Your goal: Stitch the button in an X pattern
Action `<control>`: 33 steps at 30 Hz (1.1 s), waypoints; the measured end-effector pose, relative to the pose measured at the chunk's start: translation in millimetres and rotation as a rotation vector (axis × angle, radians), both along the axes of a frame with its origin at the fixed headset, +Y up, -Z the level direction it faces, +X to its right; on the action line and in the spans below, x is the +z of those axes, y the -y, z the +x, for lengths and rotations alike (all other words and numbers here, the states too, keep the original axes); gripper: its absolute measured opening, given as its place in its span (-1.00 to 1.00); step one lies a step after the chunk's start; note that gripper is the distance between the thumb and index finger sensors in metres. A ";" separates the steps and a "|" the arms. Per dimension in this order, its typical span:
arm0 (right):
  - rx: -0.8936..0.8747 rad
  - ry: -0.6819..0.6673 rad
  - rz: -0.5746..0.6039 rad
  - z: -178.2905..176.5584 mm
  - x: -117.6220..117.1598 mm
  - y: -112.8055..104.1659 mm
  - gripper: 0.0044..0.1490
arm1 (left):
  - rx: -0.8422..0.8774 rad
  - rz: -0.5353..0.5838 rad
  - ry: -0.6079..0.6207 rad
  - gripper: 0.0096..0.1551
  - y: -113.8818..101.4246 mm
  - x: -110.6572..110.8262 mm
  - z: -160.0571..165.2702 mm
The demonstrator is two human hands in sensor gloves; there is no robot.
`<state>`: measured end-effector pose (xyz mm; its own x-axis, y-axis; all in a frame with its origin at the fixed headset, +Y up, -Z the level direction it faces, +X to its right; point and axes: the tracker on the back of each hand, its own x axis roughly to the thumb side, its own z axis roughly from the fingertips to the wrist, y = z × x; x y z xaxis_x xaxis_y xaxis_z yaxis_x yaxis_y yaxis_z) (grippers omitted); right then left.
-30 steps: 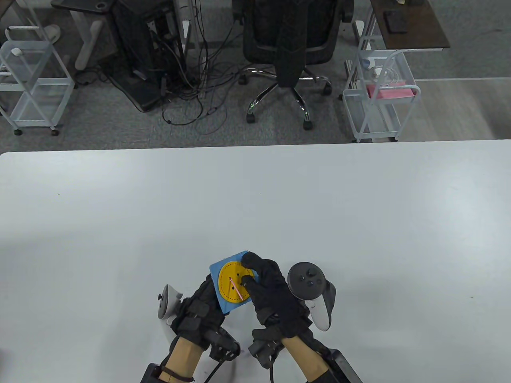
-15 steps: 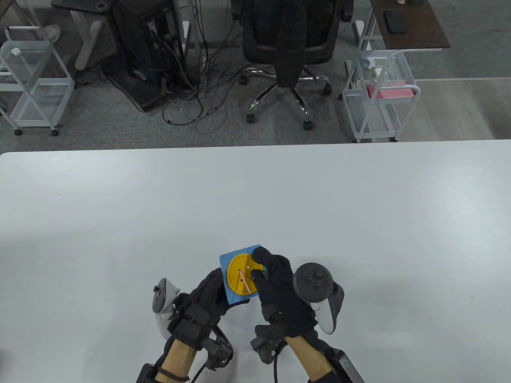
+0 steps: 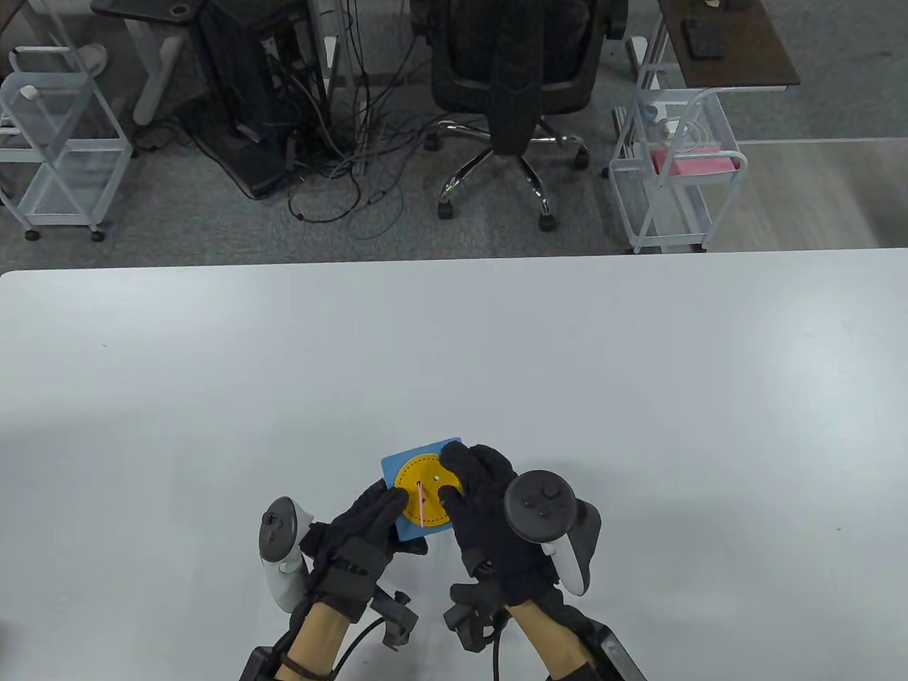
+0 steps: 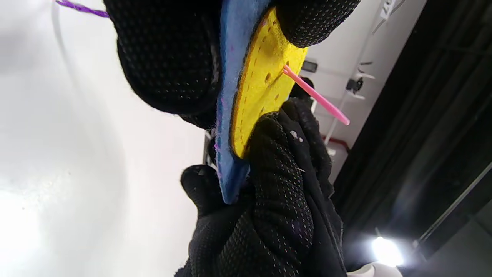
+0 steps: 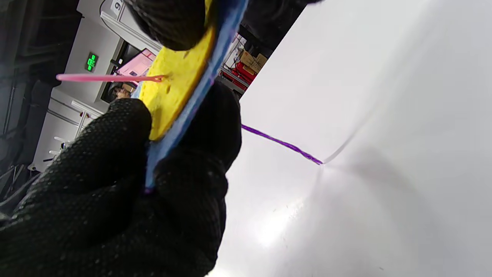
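A blue felt square point(image 3: 404, 464) with a round yellow felt button point(image 3: 418, 489) on it is held just above the table near its front edge. A pink needle point(image 3: 421, 505) sticks out of one of the button's holes; it also shows in the left wrist view point(image 4: 315, 94) and the right wrist view point(image 5: 107, 78). A purple thread point(image 5: 282, 143) runs from behind the felt down to the table. My left hand point(image 3: 397, 507) pinches the square's lower left edge. My right hand point(image 3: 454, 482) pinches its right side, fingers over the button's edge. Neither hand touches the needle.
The white table point(image 3: 638, 397) spreads wide around the hands. Beyond its far edge stand an office chair point(image 3: 518, 71), wire carts point(image 3: 674, 177) and a tangle of cables point(image 3: 340, 170) on the floor.
The felt piece has turned a little and shifted left and toward me. My left thumb has come up onto its lower left face. The needle now points more straight toward me.
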<state>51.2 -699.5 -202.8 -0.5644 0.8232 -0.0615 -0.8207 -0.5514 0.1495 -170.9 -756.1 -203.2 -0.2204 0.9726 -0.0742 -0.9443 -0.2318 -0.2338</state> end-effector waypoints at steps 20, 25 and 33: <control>0.199 -0.142 0.134 -21.0 3.8 -5.0 -0.34 | -0.176 -0.003 -0.024 -0.54 -7.3 3.3 -6.9; 0.139 -0.135 0.135 -19.7 2.6 -2.0 -0.40 | -0.170 -0.003 -0.011 -0.52 -7.6 4.5 -4.4; 0.096 -0.129 0.143 -19.8 2.8 0.8 -0.51 | -0.161 -0.008 0.002 -0.51 -7.1 6.3 0.1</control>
